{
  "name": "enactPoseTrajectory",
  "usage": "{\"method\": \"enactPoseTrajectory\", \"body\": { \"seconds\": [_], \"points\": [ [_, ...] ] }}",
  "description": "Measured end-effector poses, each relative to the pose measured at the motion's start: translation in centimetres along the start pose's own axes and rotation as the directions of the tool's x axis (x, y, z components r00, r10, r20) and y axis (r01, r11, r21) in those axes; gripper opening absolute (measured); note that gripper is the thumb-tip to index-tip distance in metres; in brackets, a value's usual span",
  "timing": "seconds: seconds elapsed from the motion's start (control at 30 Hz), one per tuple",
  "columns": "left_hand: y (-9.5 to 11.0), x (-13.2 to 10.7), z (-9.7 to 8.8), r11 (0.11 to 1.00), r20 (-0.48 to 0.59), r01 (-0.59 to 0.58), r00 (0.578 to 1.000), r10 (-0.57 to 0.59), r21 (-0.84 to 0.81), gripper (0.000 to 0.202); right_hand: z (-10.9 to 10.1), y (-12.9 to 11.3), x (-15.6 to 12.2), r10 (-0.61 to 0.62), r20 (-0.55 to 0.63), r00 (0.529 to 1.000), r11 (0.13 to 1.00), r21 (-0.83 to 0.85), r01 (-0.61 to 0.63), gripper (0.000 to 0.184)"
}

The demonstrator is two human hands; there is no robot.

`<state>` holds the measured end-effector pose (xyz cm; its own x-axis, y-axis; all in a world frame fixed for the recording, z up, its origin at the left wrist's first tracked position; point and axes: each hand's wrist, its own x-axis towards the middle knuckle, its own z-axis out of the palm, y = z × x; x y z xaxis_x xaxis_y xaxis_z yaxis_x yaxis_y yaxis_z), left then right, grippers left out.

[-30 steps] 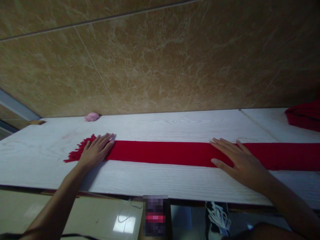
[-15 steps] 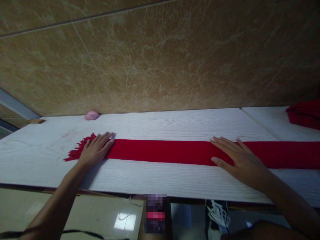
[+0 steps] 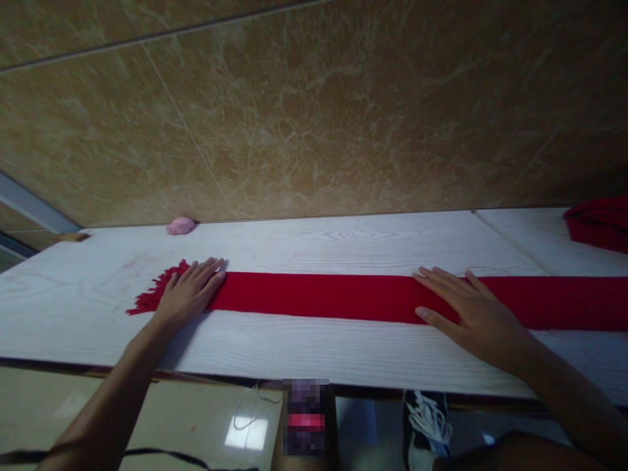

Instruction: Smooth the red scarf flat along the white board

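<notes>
A long red scarf with a fringed left end lies flat along a white wood-grain table. Its right end runs out of view. Close to the fringe, my left hand rests on the scarf, fingers stretched out and lying flat. Farther right, my right hand lies across the scarf with its fingers spread. Both palms face down, and neither hand grips the cloth.
A brown marbled tile wall rises behind the table. Against it sit a small pink lump and, at the right, folded red cloth. A wooden piece lies at the far left. Below the front edge is a laced shoe.
</notes>
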<state>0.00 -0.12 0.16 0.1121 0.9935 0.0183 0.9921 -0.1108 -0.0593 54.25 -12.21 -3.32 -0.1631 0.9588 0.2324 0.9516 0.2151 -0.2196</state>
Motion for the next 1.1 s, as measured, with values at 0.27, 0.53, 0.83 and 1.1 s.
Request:
{"method": "enactPoseTrajectory", "body": {
  "seconds": [0.27,0.53,0.83,1.1],
  "points": [
    [-0.7,0.1,0.8,0.997,-0.09,-0.069,0.993,0.071,0.032,0.062,0.5,0.4,-0.1,-0.026,-0.039,0.999,1.0,-0.014,0.025,0.075],
    [-0.4,0.0,0.3,0.998,-0.055,-0.055,0.997,0.054,-0.019,0.063,0.6,0.4,-0.1,-0.025,-0.054,0.998,1.0,-0.011,0.025,0.08],
    [-0.1,-0.1,0.0,0.999,-0.018,-0.03,0.999,0.03,-0.012,0.069,0.8,0.5,-0.2,-0.021,-0.056,0.998,1.0,-0.013,0.02,0.075],
    [-1.0,0.2,0.8,0.995,-0.085,-0.091,0.993,0.088,-0.039,0.065,0.9,0.6,-0.1,-0.037,-0.069,0.997,0.999,-0.021,0.035,0.078]
  ]
}}
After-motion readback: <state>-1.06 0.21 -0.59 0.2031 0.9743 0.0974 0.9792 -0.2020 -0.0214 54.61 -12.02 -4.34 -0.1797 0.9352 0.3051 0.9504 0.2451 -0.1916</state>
